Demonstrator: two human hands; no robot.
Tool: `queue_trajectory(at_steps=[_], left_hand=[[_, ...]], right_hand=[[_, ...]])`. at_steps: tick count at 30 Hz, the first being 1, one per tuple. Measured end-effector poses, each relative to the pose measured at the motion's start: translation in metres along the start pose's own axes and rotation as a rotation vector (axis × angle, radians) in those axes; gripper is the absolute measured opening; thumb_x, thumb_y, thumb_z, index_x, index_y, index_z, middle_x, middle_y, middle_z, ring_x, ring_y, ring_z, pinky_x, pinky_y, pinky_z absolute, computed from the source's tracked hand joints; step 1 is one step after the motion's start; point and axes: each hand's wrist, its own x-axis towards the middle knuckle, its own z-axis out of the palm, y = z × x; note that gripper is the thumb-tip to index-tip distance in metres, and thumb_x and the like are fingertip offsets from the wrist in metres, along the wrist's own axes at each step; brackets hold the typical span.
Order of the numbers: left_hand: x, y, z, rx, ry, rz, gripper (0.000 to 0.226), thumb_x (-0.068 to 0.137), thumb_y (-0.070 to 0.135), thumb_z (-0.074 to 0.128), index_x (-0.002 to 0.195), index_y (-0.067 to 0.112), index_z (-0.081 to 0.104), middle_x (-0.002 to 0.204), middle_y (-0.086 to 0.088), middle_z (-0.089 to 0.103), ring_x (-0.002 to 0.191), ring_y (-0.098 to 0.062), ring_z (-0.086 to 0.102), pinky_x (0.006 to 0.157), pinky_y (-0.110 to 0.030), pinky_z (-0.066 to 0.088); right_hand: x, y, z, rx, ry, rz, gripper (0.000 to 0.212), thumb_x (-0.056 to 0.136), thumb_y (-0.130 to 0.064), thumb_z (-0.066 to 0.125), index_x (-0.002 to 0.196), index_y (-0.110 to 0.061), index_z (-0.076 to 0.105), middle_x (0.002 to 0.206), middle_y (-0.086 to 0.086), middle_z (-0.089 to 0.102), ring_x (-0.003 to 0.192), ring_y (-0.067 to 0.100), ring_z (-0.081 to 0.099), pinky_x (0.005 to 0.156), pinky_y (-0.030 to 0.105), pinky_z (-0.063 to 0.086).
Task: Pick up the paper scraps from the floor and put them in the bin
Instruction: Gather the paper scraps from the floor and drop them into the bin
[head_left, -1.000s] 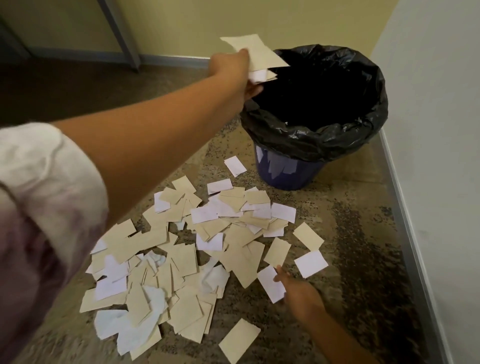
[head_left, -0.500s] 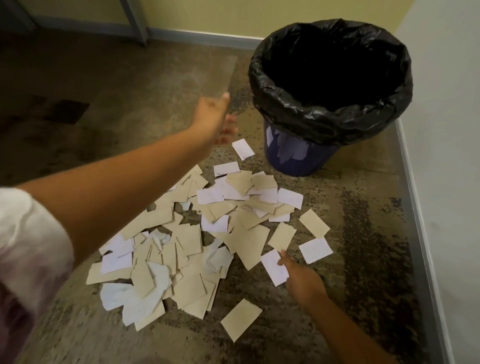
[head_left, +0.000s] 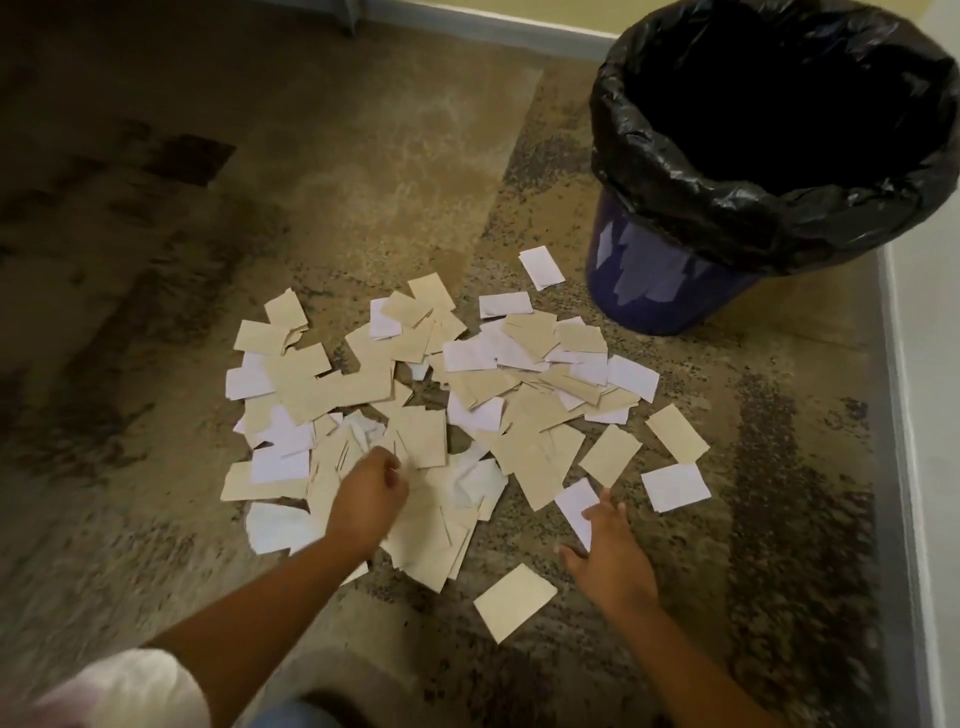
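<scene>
The scatter of tan and white rectangular paper scraps (head_left: 441, 415) lies spread on the mottled brown stone floor (head_left: 363, 171), with the dark blue plastic bin lined with a black plastic bag (head_left: 769, 223) standing upright just beyond the pile's far right edge, beside the pale wall (head_left: 935, 415). The left hand (head_left: 371, 493) is down on the near middle of the pile with its fingers curled in, apparently gathering scraps, though motion blur hides whether anything is actually pinched. The right hand (head_left: 608, 551) rests with its fingers spread and straight, its fingertips on 1 white scrap at the pile's near right edge, holding nothing. The likeliest trouble is a loose handful: thin flat sheets lying flush on a hard floor resist lifting, and a loose handful of overlapping pieces could shed some on the way to the bin. Outliers such as the single tan scrap (head_left: 514, 603) lying apart nearest the person could be overlooked. A careless reach might also nudge the light bin or drag its liner inward.
</scene>
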Motion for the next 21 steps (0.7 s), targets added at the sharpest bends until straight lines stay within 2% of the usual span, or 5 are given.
queue_trajectory(at_steps=[8, 11, 15, 19, 21], left_hand=[[-0.042, -0.029, 0.056, 0.121, 0.039, 0.203, 0.007, 0.089, 0.017, 0.056, 0.083, 0.022, 0.056, 0.079, 0.007, 0.057, 0.073, -0.009, 0.054, 0.063, -0.019, 0.044], [-0.045, -0.026, 0.069, -0.113, 0.214, -0.072, 0.010, 0.090, 0.017, 0.056, 0.080, 0.016, 0.054, 0.073, 0.003, 0.055, 0.073, -0.019, 0.057, 0.062, -0.025, 0.041], [-0.045, -0.029, 0.078, -0.428, 0.253, -0.561, 0.032, 0.084, 0.022, 0.066, 0.102, -0.002, 0.056, 0.104, -0.020, 0.061, 0.094, -0.034, 0.060, 0.082, -0.038, 0.051], [-0.044, -0.030, 0.078, -0.596, 0.170, -0.799, 0.075, 0.078, 0.033, 0.074, 0.130, -0.006, 0.038, 0.125, -0.024, 0.053, 0.113, -0.039, 0.053, 0.087, -0.042, 0.048], [-0.041, -0.029, 0.078, -0.710, 0.187, -0.826, 0.083, 0.076, 0.032, 0.075, 0.137, -0.004, 0.031, 0.132, -0.022, 0.049, 0.117, -0.037, 0.050, 0.091, -0.044, 0.049]], right_hand=[[0.001, -0.010, -0.014, 0.179, 0.122, 0.064, 0.022, 0.086, -0.013, 0.066, 0.107, -0.014, 0.059, 0.124, 0.010, 0.053, 0.115, 0.025, 0.051, 0.091, 0.031, 0.046], [0.004, -0.010, -0.019, 0.325, 0.100, 0.127, 0.012, 0.086, -0.001, 0.060, 0.083, -0.012, 0.055, 0.097, 0.010, 0.060, 0.093, 0.027, 0.058, 0.074, 0.031, 0.048], [0.000, -0.011, -0.021, 0.416, 0.047, 0.100, 0.035, 0.084, 0.001, 0.060, 0.062, -0.019, 0.042, 0.079, 0.010, 0.064, 0.082, 0.028, 0.063, 0.069, 0.031, 0.048], [-0.008, -0.016, -0.010, 0.438, -0.085, 0.121, 0.017, 0.082, -0.008, 0.068, 0.082, -0.016, 0.053, 0.078, -0.003, 0.056, 0.082, 0.021, 0.059, 0.062, 0.021, 0.045], [-0.015, -0.023, 0.000, 0.372, -0.159, 0.133, 0.037, 0.078, -0.020, 0.076, 0.109, -0.013, 0.056, 0.103, 0.000, 0.054, 0.098, 0.021, 0.058, 0.073, 0.023, 0.048]])
